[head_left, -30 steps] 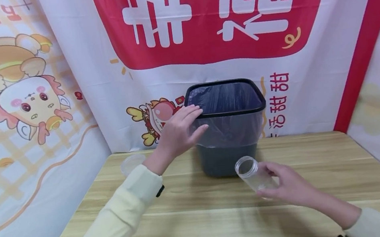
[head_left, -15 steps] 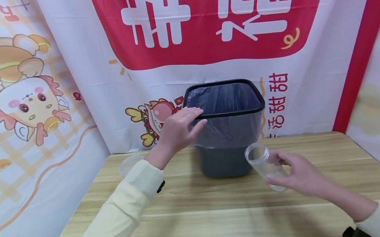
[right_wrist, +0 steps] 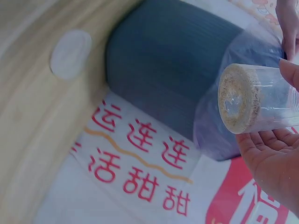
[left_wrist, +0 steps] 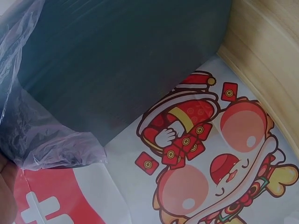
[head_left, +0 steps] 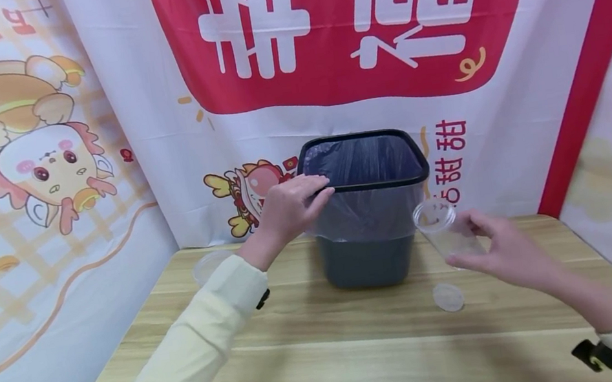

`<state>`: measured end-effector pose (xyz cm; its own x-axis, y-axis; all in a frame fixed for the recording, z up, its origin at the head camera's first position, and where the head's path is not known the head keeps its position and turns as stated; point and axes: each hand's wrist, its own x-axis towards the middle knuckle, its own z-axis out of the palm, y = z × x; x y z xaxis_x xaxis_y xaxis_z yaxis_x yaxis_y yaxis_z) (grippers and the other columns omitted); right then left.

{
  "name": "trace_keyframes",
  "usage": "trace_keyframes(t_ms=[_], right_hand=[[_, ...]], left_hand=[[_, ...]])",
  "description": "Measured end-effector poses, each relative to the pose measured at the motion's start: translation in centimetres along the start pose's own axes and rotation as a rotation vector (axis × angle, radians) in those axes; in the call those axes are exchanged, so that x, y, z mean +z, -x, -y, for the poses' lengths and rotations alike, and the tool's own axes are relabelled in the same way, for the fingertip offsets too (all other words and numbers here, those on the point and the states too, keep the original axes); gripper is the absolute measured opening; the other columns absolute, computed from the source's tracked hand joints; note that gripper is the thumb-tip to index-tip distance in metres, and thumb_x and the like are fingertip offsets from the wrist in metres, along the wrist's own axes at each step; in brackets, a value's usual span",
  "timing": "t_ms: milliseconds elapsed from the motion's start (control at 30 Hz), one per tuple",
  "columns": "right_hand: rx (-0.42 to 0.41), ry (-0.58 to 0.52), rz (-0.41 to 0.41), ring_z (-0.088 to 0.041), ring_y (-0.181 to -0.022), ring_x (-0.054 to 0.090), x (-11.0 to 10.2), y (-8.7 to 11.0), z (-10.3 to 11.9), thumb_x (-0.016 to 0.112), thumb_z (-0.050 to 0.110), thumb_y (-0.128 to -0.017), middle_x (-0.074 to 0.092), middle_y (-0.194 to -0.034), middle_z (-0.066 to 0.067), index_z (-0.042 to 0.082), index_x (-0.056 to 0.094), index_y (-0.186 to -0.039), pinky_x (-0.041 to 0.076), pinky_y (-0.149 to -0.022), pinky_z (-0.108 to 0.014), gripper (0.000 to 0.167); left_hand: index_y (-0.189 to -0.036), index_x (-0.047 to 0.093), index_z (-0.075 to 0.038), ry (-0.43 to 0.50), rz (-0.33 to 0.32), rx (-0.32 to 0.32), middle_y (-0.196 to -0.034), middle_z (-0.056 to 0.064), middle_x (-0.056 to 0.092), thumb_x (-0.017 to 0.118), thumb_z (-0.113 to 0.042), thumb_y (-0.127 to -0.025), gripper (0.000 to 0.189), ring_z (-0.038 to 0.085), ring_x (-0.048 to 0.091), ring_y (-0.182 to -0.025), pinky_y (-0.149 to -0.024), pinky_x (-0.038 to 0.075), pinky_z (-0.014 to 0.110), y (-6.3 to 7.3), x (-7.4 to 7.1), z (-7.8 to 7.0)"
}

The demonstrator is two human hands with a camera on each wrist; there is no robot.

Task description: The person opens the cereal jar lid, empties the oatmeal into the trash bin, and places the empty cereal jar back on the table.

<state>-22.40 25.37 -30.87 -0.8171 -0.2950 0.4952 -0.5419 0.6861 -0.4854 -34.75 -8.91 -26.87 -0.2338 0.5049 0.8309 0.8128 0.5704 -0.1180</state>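
Note:
In the head view my right hand (head_left: 504, 248) grips a clear plastic jar (head_left: 454, 239), tilted with its open mouth up and toward the bin, just right of it. The right wrist view shows brownish crumbs coating the bottom of the jar (right_wrist: 238, 98). A dark grey bin (head_left: 368, 260) with a black rim and clear liner (head_left: 368, 211) stands upright near the back of the table. My left hand (head_left: 291, 209) rests at the near-left corner of its rim, fingers extended and thumb apart. Only a sliver of that hand (left_wrist: 7, 191) enters the left wrist view.
A pale round disc (head_left: 448, 297) lies on the wooden table (head_left: 332, 376) right of the bin. A larger clear disc (head_left: 208, 267) lies at the back left, partly hidden by the left arm. Printed cloth (head_left: 250, 130) hangs behind and at both sides.
My right hand has raised the jar and carried it to the right, away from the bin's front. The pale disc beneath has come into view. The left hand stays at the rim.

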Motion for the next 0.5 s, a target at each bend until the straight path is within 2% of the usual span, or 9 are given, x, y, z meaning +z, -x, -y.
trace_keyframes(t_ms=[100,167,233,300,367,467,500], right_hand=[[-0.003,0.012,-0.014,-0.026,-0.094,0.060,-1.2,-0.6,0.2,0.085,0.020,-0.076,0.065,-0.105,-0.011,0.001,0.058,-0.117,0.053,-0.083,-0.033,0.053],[0.015,0.030,-0.021,-0.028,-0.097,0.060,-2.1,-1.0,0.4,0.084,0.022,-0.077,0.064,-0.109,-0.012,0.003,0.057,-0.121,0.054,-0.081,-0.033,0.055],[0.033,0.052,-0.022,-0.031,-0.100,0.059,-3.0,-1.5,0.7,0.083,0.025,-0.078,0.063,-0.111,-0.013,0.004,0.056,-0.123,0.055,-0.080,-0.041,0.057],[0.042,0.072,-0.019,-0.033,-0.102,0.058,-3.9,-2.1,0.9,0.083,0.027,-0.078,0.062,-0.114,-0.014,0.004,0.055,-0.124,0.055,-0.079,-0.039,0.058],[0.045,0.083,-0.021,-0.032,-0.102,0.057,-4.8,-2.9,1.1,0.083,0.026,-0.078,0.062,-0.115,-0.013,0.005,0.055,-0.124,0.054,-0.079,-0.029,0.057],[0.033,0.098,-0.035,-0.029,-0.100,0.056,-5.8,-4.3,1.2,0.084,0.024,-0.077,0.062,-0.113,-0.012,0.005,0.057,-0.121,0.044,-0.075,-0.011,0.056],[0.033,0.102,-0.037,-0.029,-0.100,0.056,-6.1,-4.8,1.3,0.084,0.024,-0.077,0.061,-0.114,-0.012,0.005,0.056,-0.121,0.041,-0.074,-0.008,0.056]], left_hand=[[-0.107,0.076,-0.007,-0.005,-0.008,-0.003,-0.105,0.006,0.072,0.071,-0.023,-0.089,0.024,0.018,0.069,-0.096,-0.088,0.052,0.031,0.0,0.1,0.0],[-0.106,0.076,-0.008,-0.009,-0.013,-0.006,-0.104,0.005,0.072,0.071,-0.023,-0.089,0.023,0.017,0.069,-0.096,-0.089,0.051,0.031,0.0,0.1,0.1],[-0.105,0.076,-0.008,-0.010,-0.016,-0.008,-0.104,0.005,0.073,0.071,-0.023,-0.090,0.022,0.017,0.069,-0.096,-0.090,0.051,0.031,0.0,0.1,0.0],[-0.105,0.076,-0.008,-0.010,-0.018,-0.011,-0.104,0.005,0.073,0.071,-0.023,-0.090,0.022,0.017,0.069,-0.096,-0.090,0.051,0.031,0.0,0.1,0.0],[-0.105,0.077,-0.008,-0.006,-0.018,-0.014,-0.104,0.005,0.073,0.071,-0.023,-0.089,0.022,0.017,0.069,-0.096,-0.090,0.051,0.031,-0.1,0.1,0.0],[-0.105,0.077,-0.007,-0.001,-0.015,-0.019,-0.104,0.005,0.072,0.071,-0.023,-0.089,0.022,0.017,0.069,-0.096,-0.089,0.052,0.031,-0.1,0.0,-0.1],[-0.105,0.076,-0.008,-0.002,-0.014,-0.021,-0.104,0.005,0.072,0.071,-0.023,-0.089,0.022,0.017,0.069,-0.096,-0.089,0.051,0.031,-0.1,0.0,-0.1]])
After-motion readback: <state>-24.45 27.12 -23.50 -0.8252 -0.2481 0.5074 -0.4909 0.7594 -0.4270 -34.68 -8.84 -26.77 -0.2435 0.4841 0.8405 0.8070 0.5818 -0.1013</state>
